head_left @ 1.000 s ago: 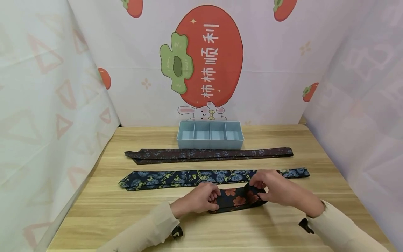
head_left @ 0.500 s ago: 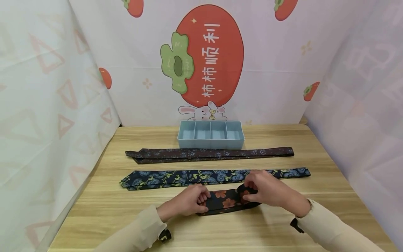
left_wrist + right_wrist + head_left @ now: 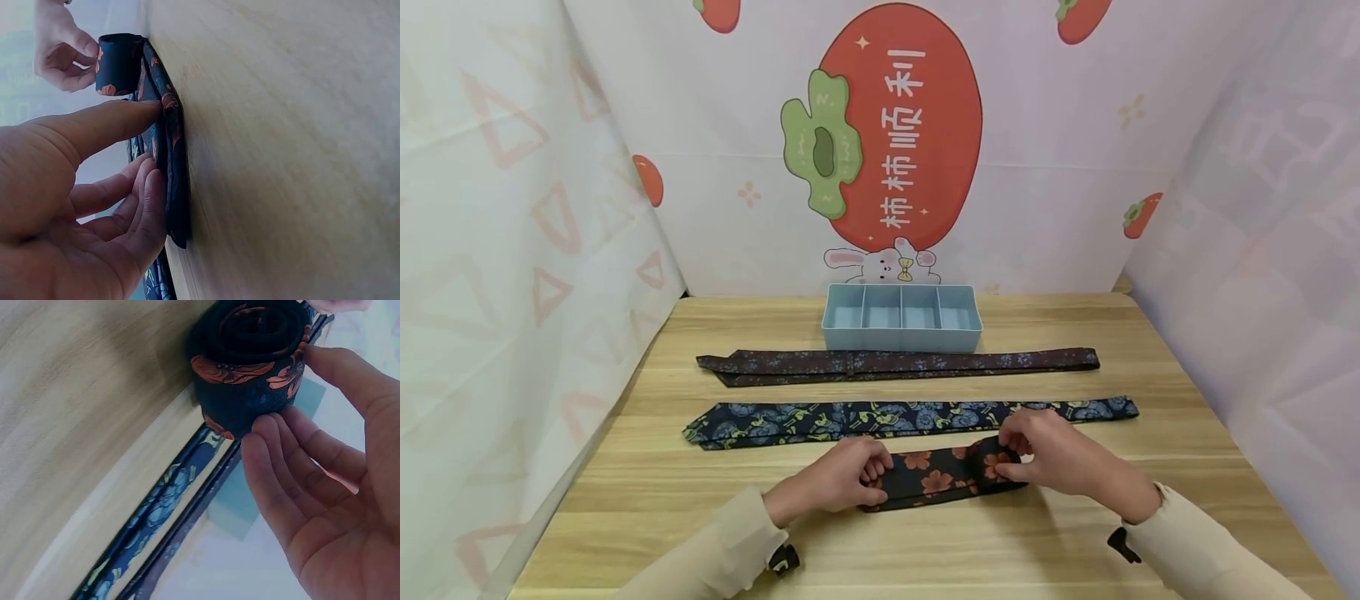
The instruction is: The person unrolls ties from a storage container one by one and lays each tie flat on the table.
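A black necktie with orange flowers [image 3: 934, 482] lies near the front of the table, its right end wound into a roll. My right hand [image 3: 1063, 454] holds that roll [image 3: 247, 384], thumb on one side and fingertips on the other; the right wrist view shows its spiral layers. At the flat left end, my left hand [image 3: 838, 477] grips the necktie across its width, thumb at the near edge and curled fingers at the far edge. The left wrist view shows the thumb and fingertips [image 3: 153, 181] on the folded fabric, with the roll standing on edge beyond.
Behind it, a navy necktie with blue and yellow patterns [image 3: 805, 422] lies stretched out. Farther back is a dark maroon necktie with small blue flowers [image 3: 925, 363]. A light blue box with several compartments [image 3: 902, 339] stands by the printed backdrop [image 3: 1037, 233].
Both hands and the necktie have moved left overall, the right hand first left, then slightly back right. More of the flat flowered part shows between the hands, and the roll stands more upright.
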`<action>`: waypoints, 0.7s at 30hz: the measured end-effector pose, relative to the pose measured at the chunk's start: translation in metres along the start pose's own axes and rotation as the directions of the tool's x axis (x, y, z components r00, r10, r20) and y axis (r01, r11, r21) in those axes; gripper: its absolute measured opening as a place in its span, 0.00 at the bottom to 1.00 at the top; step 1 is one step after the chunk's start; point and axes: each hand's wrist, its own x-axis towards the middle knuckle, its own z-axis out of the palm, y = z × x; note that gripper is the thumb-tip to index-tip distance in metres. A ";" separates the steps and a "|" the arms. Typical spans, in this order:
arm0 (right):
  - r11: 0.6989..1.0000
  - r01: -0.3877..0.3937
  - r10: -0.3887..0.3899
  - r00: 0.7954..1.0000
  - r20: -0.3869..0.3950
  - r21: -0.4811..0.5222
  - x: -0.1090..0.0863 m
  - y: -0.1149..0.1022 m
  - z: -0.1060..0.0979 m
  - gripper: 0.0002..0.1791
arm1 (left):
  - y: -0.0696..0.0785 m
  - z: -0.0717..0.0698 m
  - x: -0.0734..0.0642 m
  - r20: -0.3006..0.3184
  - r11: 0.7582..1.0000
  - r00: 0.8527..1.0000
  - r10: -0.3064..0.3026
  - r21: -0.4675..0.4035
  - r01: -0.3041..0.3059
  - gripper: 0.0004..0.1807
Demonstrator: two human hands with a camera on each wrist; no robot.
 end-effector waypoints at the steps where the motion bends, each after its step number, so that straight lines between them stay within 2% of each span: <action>1: 1.000 0.003 -0.003 1.000 0.005 -0.001 0.001 0.000 -0.001 0.11 | 0.000 0.000 0.000 0.000 1.000 1.000 0.000 0.000 0.000 0.18; 5: 0.999 0.029 -0.029 0.999 0.022 -0.013 0.006 -0.007 -0.005 0.10 | 0.001 -0.001 0.000 -0.001 1.000 1.000 0.004 0.003 -0.004 0.17; 10: 0.997 0.055 -0.059 0.995 0.075 0.055 0.017 -0.020 -0.008 0.08 | 0.002 -0.001 -0.002 -0.002 1.000 1.000 0.015 0.002 -0.015 0.18; 16: 0.991 0.112 -0.119 0.987 0.108 0.072 0.029 -0.029 0.000 0.09 | 0.000 -0.001 -0.002 -0.004 1.000 1.000 0.015 0.005 -0.015 0.18; 21: 0.988 0.127 -0.137 0.982 0.128 0.088 0.034 -0.029 0.008 0.08 | -0.005 -0.002 -0.003 -0.006 1.000 1.000 0.002 0.003 -0.002 0.18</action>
